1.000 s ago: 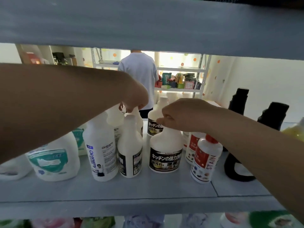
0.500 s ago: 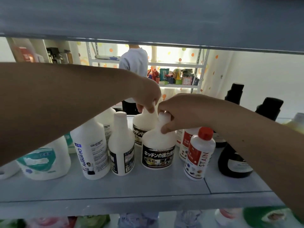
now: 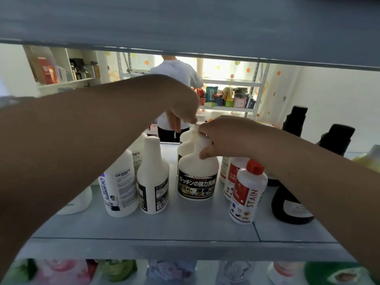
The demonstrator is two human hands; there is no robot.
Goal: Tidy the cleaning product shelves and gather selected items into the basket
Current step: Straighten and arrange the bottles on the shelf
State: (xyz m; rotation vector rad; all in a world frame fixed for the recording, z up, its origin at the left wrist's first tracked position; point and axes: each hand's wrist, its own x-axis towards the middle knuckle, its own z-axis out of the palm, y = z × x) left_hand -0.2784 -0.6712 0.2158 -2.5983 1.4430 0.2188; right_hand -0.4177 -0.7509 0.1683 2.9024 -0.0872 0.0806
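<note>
Both bare arms reach into the grey shelf [image 3: 185, 229], and the two hands meet over the middle of the row of bottles.

Far to the left of the grips, a white jug [image 3: 77, 202] shows only partly under the left forearm. Next comes a tall white bottle [image 3: 119, 186] marked "Oil enemy", with a second one just behind it. Beside it, still left of the grips, stands a plain white bottle [image 3: 153, 177] with a dark label turned sideways.

The left hand [image 3: 181, 109] hangs over the top of the rear bottle [image 3: 186, 138], fingers curled down at its cap. Whether they actually pinch the cap cannot be told, since the fingertips cover it.

Just to the right and touching close, the right hand [image 3: 222, 136] is closed around the neck of the front bottle [image 3: 197, 173], a white one with a black label in Japanese writing. That bottle stands upright on the shelf, directly in front of the rear one.

Right of this grip stands a white bottle with a red cap [image 3: 247, 192] marked "STAIN", near the shelf's front edge, with another red-labelled bottle [image 3: 232, 175] behind it. Further right, under the right forearm, are two black bottles [image 3: 287, 204].

Beyond the shelf, a person in a white shirt [image 3: 174, 75] stands facing away.
</note>
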